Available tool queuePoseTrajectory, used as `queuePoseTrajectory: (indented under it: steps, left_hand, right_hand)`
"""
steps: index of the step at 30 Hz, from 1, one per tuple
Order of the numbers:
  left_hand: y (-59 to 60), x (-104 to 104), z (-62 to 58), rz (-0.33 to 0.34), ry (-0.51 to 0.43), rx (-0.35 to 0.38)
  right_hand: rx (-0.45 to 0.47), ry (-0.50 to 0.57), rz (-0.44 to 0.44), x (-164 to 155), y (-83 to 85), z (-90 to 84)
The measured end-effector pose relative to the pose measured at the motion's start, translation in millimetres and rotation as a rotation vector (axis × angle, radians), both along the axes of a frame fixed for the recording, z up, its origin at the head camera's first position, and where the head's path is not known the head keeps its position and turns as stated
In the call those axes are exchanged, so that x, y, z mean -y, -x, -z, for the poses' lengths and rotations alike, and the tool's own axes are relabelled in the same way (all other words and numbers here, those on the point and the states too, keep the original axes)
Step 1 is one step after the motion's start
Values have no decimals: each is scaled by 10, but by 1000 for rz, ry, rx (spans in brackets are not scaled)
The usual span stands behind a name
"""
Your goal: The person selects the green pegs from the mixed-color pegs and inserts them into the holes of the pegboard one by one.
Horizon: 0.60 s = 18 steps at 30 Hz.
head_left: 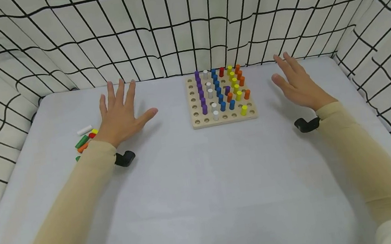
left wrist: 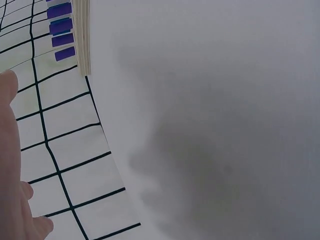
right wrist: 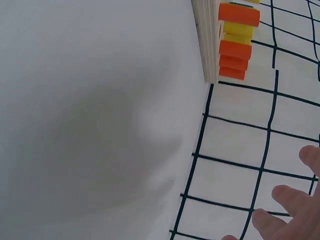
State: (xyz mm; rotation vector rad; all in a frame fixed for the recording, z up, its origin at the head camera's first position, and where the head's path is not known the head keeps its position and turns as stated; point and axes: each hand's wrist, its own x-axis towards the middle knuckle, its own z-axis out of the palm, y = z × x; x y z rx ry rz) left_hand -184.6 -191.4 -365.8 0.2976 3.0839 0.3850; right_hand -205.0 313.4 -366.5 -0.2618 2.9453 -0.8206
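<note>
Two sleeved forearms reach out over the white desk (head_left: 204, 187), each with a black wrist camera strapped beneath. Both hands hover spread and flat, holding nothing: the left hand (head_left: 120, 113) has its fingers fanned, the right hand (head_left: 297, 81) is tilted with its palm facing inward. Just beside the left wrist lie the loose pegs (head_left: 85, 139), white, green, red, yellow and orange, partly hidden by the sleeve. Farther out, between the hands and nearer the right one, sits the wooden pegboard (head_left: 223, 117), with purple, white, blue, yellow, orange and red pegs standing in its holes and several holes unfilled. Beyond it hangs the black-gridded curtain (head_left: 182, 24).

As a judgement, the left sleeve could sweep the loose pegs and roll them toward the desk's edge. A careless reach across the board might also tip the upright pegs.
</note>
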Motion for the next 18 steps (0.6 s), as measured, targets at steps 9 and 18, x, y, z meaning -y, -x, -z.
queuePoseTrajectory:
  steps: [9,18]
  left_hand:
    - [105,-195,99,4,-63,15]
    - [255,-394,236,19,-78,11]
  right_hand:
    - [-80,130,-12,220,113,98]
    - [-10,238,9,361,185,152]
